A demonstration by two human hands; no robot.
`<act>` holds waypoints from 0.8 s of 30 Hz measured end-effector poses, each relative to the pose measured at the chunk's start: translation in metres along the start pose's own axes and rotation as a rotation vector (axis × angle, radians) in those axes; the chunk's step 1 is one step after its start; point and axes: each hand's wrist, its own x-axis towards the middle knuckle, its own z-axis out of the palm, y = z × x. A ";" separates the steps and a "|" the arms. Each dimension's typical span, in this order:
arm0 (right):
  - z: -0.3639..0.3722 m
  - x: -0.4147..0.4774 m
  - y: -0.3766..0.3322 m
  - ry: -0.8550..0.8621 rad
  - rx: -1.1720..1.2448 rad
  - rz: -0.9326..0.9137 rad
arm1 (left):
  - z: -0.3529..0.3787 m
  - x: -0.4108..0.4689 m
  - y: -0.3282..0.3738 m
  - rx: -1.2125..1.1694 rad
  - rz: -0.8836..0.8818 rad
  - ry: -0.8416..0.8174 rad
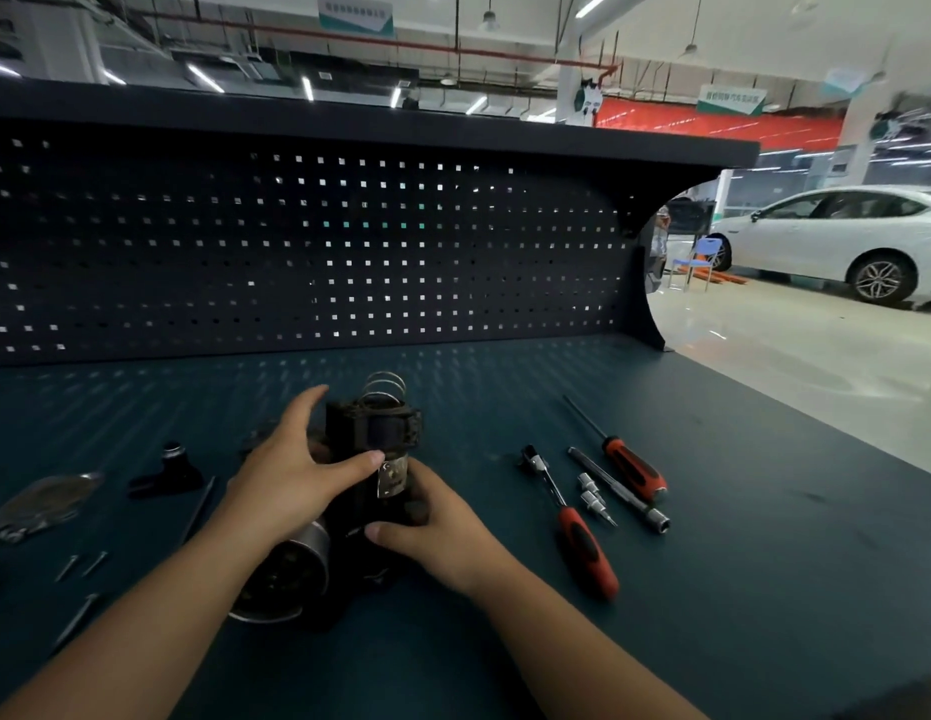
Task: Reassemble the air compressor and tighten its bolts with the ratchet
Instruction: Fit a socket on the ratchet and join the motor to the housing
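Observation:
The black air compressor (pixel 372 433) lies on the dark blue workbench (pixel 712 589), its silver motor can (pixel 291 569) pointing toward me and a wire coil on its far end. My left hand (pixel 291 475) grips its left side, thumb across the front by a small metal tag. From the near right, my right hand (pixel 442 532) holds its body. The ratchet (pixel 572 522), with a red and black handle, lies to the right of the hands. Several long bolts (pixel 81 563) lie at the left.
A red-handled screwdriver (pixel 621 454), an extension bar (pixel 619 491) and two sockets (pixel 590 491) lie right of the ratchet. A black cover part (pixel 167 472) and a grey plate (pixel 47 501) sit at the left. A pegboard (pixel 297 252) backs the bench.

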 end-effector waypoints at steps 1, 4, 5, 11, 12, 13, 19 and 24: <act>0.001 0.001 0.000 -0.003 0.012 -0.002 | -0.001 0.000 -0.001 -0.003 0.006 -0.014; 0.003 0.003 0.002 -0.021 0.017 -0.004 | -0.007 0.000 -0.005 -0.008 0.008 -0.034; 0.003 0.003 0.003 -0.028 0.011 -0.002 | -0.008 0.000 -0.005 -0.010 0.008 -0.038; -0.009 -0.002 0.001 -0.048 -0.080 0.038 | -0.007 -0.002 0.001 -0.003 0.016 -0.032; -0.010 -0.003 0.000 -0.041 -0.086 0.047 | -0.006 -0.002 0.004 0.004 0.025 -0.015; -0.012 -0.003 0.000 -0.030 -0.083 0.054 | -0.005 -0.002 0.006 0.016 0.032 0.000; -0.013 0.001 0.002 0.011 0.024 0.044 | 0.002 -0.003 0.014 0.128 0.054 0.050; -0.009 0.006 0.004 0.159 0.272 0.090 | 0.008 -0.003 0.015 0.219 0.025 -0.030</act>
